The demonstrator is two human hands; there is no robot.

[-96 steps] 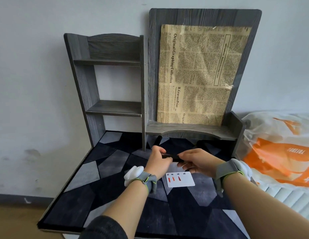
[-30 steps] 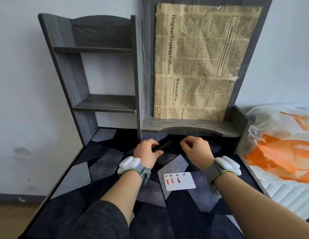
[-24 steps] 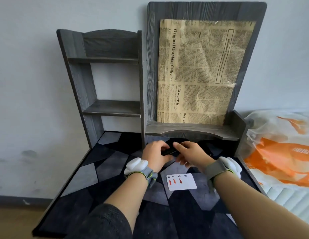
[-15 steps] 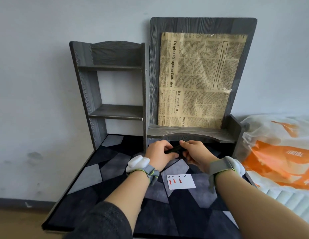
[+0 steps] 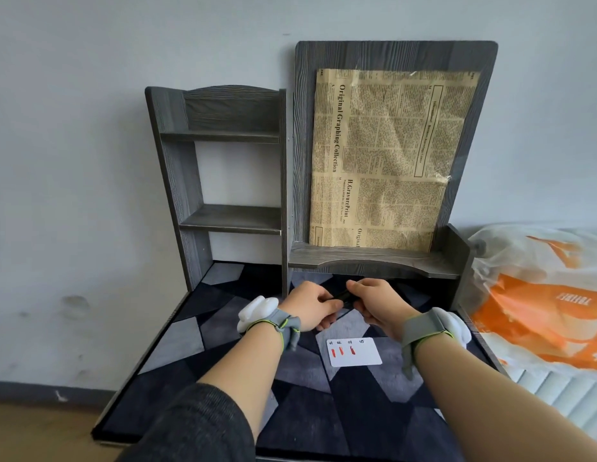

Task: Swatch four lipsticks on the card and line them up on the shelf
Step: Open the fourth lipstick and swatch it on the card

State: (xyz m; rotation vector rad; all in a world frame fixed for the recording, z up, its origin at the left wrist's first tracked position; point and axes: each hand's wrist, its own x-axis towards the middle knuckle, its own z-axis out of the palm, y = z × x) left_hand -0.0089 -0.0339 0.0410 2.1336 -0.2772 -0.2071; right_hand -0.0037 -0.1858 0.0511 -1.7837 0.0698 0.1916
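1. I see one black lipstick (image 5: 341,296) gripped by both my left hand (image 5: 309,308) and right hand (image 5: 377,303), beyond the card.
2. One white card (image 5: 360,354) on the mat (image 5: 197,341) shows three red swatches.

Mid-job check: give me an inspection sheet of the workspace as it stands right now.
Surface: table covered by a dark geometric mat.
Job's things: white card lies flat, three red swatches under its numbers, the fourth spot blank; one dark lipstick held between both hands; grey shelf unit bare on every board in view. Other lipsticks not seen.
Clutter: nothing seen on the mat.
Grippers: left hand and right hand both closed on the lipstick, above the mat; each wrist wears a grey band.
Cables: nothing seen.
Surroundings: newspaper sheet on the back panel; orange and white plastic bag to the right; pale wall behind.
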